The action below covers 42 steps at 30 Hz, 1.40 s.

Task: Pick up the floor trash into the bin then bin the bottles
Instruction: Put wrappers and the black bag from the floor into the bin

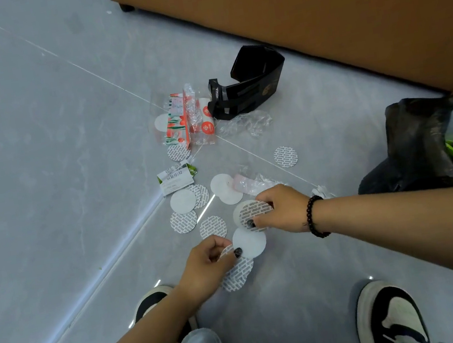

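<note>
two hands reach down to round paper discs on the grey floor (38,140). the left hand (208,265) pinches a few discs (239,272). the right hand (283,208) pinches a printed disc (250,211). more loose discs (182,201) lie near the middle tile line. a black bag (421,142) sits at the right, by the brown sofa (313,11).

Grey tiled floor (42,169) with scattered round seals (182,201), wrappers (182,119), black carton (251,88)
</note>
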Motion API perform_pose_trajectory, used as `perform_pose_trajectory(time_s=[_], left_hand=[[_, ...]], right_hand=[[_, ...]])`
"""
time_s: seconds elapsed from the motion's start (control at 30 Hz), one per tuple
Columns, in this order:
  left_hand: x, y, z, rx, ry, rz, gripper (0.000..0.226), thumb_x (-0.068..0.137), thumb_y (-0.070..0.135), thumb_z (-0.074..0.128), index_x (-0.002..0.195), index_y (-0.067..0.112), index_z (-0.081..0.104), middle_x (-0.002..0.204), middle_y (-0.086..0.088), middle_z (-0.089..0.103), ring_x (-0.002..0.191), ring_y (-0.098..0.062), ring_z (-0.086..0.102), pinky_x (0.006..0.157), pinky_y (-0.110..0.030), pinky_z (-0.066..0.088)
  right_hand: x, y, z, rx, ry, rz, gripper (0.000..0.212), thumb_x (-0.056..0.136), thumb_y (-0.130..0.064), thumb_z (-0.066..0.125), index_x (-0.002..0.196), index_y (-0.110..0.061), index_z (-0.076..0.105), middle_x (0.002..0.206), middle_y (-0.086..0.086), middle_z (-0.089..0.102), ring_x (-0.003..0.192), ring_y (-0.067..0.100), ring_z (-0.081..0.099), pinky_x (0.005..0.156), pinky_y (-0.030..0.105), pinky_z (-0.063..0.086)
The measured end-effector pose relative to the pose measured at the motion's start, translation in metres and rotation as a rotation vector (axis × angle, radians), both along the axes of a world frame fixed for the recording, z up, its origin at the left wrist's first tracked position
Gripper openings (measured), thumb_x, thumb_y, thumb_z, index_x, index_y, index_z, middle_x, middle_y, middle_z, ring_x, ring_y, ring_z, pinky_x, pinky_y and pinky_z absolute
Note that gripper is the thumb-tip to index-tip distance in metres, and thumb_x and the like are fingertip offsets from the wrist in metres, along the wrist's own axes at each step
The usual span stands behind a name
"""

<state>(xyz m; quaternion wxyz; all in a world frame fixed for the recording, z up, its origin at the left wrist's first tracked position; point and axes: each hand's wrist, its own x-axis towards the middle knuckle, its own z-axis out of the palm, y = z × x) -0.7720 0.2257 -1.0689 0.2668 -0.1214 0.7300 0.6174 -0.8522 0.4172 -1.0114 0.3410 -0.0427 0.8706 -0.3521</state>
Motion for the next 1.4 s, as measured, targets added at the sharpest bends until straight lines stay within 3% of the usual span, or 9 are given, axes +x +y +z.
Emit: perform_pose_trajectory(time_s=[0.13, 0.27, 0.6, 0.8, 0.87, 0.97, 1.1, 1.3, 1.4], left_hand=[[-0.011, 0.029, 0.035, 0.170, -0.010, -0.001, 0.008, 0.087, 0.002, 0.064, 0.086, 0.010, 0.061, 0.069, 0.003, 0.070, 0.063, -0.009, 0.061, 0.060, -0.019, 0.048], [-0.023, 0.059, 0.071, 0.256, -0.014, -0.071, 0.008, 0.087, 0.001, 0.064, 0.088, 0.008, 0.061, 0.075, -0.002, 0.072, 0.067, -0.011, 0.064, 0.062, -0.019, 0.049], [-0.067, 0.123, 0.170, 0.221, 0.109, -0.225, 0.011, 0.086, 0.015, 0.069, 0.094, 0.009, 0.064, 0.087, -0.011, 0.074, 0.074, -0.016, 0.067, 0.064, -0.023, 0.052], [-0.093, 0.162, 0.193, 0.071, 0.117, -0.320, 0.018, 0.089, 0.025, 0.066, 0.100, 0.011, 0.062, 0.078, -0.001, 0.072, 0.063, -0.008, 0.064, 0.052, -0.017, 0.047], [-0.098, 0.175, 0.192, 0.006, 0.110, -0.367, 0.015, 0.090, 0.028, 0.065, 0.097, 0.016, 0.061, 0.077, 0.002, 0.070, 0.061, -0.006, 0.063, 0.051, -0.015, 0.045], [-0.103, 0.194, 0.186, -0.038, 0.096, -0.377, 0.014, 0.090, 0.031, 0.064, 0.095, 0.019, 0.060, 0.080, 0.003, 0.069, 0.068, -0.008, 0.063, 0.056, -0.018, 0.045], [-0.097, 0.208, 0.177, -0.029, 0.062, -0.348, 0.014, 0.090, 0.033, 0.063, 0.097, 0.020, 0.061, 0.083, 0.004, 0.071, 0.069, -0.006, 0.064, 0.057, -0.018, 0.046], [-0.091, 0.201, 0.163, -0.020, 0.012, -0.331, 0.019, 0.090, 0.032, 0.063, 0.101, 0.017, 0.062, 0.083, 0.001, 0.072, 0.072, -0.013, 0.065, 0.068, -0.028, 0.051], [-0.090, 0.200, 0.161, -0.012, -0.004, -0.295, 0.019, 0.090, 0.032, 0.063, 0.102, 0.016, 0.063, 0.081, 0.002, 0.071, 0.071, -0.012, 0.064, 0.067, -0.027, 0.050]], right_hand=[[-0.001, 0.037, 0.050, 0.087, 0.052, -0.049, 0.010, 0.077, -0.015, 0.071, 0.071, -0.008, 0.067, 0.069, 0.005, 0.063, 0.066, 0.015, 0.059, 0.061, 0.026, 0.048], [0.018, 0.074, 0.099, 0.052, 0.121, -0.159, 0.012, 0.074, -0.014, 0.074, 0.064, -0.018, 0.069, 0.068, 0.002, 0.070, 0.063, 0.016, 0.064, 0.061, 0.028, 0.052], [0.058, 0.151, 0.149, -0.482, 0.500, -0.894, 0.022, 0.075, 0.000, 0.072, 0.077, -0.021, 0.075, 0.089, -0.004, 0.075, 0.088, 0.014, 0.071, 0.079, 0.028, 0.057], [0.059, 0.232, 0.160, -0.153, 0.808, -1.101, 0.012, 0.068, -0.032, 0.078, 0.079, -0.030, 0.073, 0.085, -0.005, 0.073, 0.078, 0.005, 0.068, 0.072, 0.023, 0.056], [0.056, 0.249, 0.158, 0.073, 0.816, -1.059, 0.014, 0.072, -0.027, 0.078, 0.085, -0.025, 0.072, 0.087, 0.002, 0.070, 0.070, -0.005, 0.062, 0.066, 0.013, 0.051], [0.049, 0.257, 0.150, 0.285, 0.651, -0.939, 0.013, 0.081, -0.015, 0.071, 0.093, -0.010, 0.071, 0.085, 0.008, 0.067, 0.075, 0.014, 0.061, 0.067, 0.028, 0.047], [0.052, 0.258, 0.134, 0.327, 0.491, -0.825, 0.010, 0.086, -0.017, 0.065, 0.086, -0.008, 0.069, 0.080, 0.009, 0.066, 0.071, 0.020, 0.057, 0.060, 0.030, 0.044], [0.054, 0.264, 0.145, 0.270, 0.743, -0.946, 0.014, 0.091, -0.020, 0.059, 0.087, -0.008, 0.064, 0.086, 0.019, 0.067, 0.080, 0.036, 0.061, 0.073, 0.044, 0.050], [0.047, 0.269, 0.136, 0.349, 0.621, -0.834, 0.022, 0.091, -0.023, 0.057, 0.084, -0.003, 0.064, 0.078, 0.016, 0.065, 0.071, 0.031, 0.060, 0.063, 0.037, 0.048]])
